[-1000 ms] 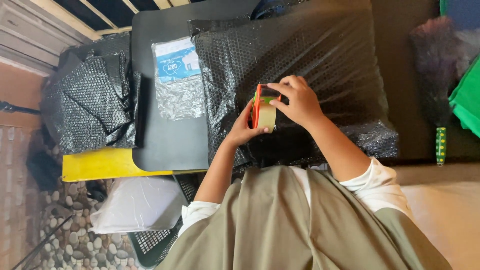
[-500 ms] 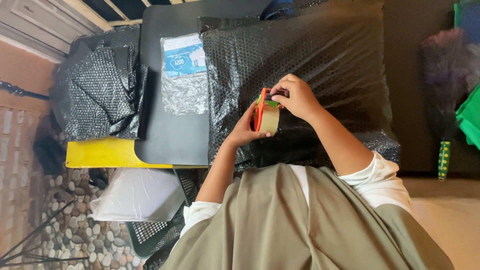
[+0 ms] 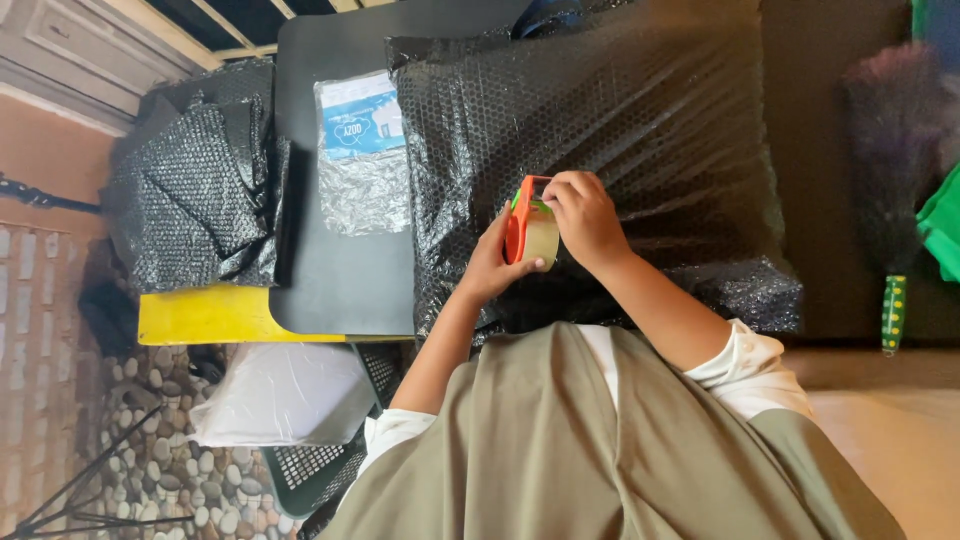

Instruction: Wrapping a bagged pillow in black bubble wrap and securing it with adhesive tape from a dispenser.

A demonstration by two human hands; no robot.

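An orange tape dispenser [image 3: 522, 215] with a roll of clear tape sits between both my hands, above a large parcel wrapped in black bubble wrap [image 3: 620, 130]. My left hand [image 3: 492, 265] grips the dispenser from below. My right hand [image 3: 585, 215] holds it from the other side, with fingertips at the tape roll's top edge. The parcel lies on a dark table [image 3: 340, 270] and covers most of it.
A clear plastic packet with a blue label [image 3: 362, 150] lies on the table beside the parcel. A heap of black bubble wrap [image 3: 195, 195] sits past the table's edge, over a yellow surface [image 3: 200, 315]. A white bag [image 3: 280, 395], pebbled floor and a broom [image 3: 890, 190] are nearby.
The view has shifted slightly. Both hands stay on the tape dispenser over the parcel, with my right fingers working at the roll's edge.
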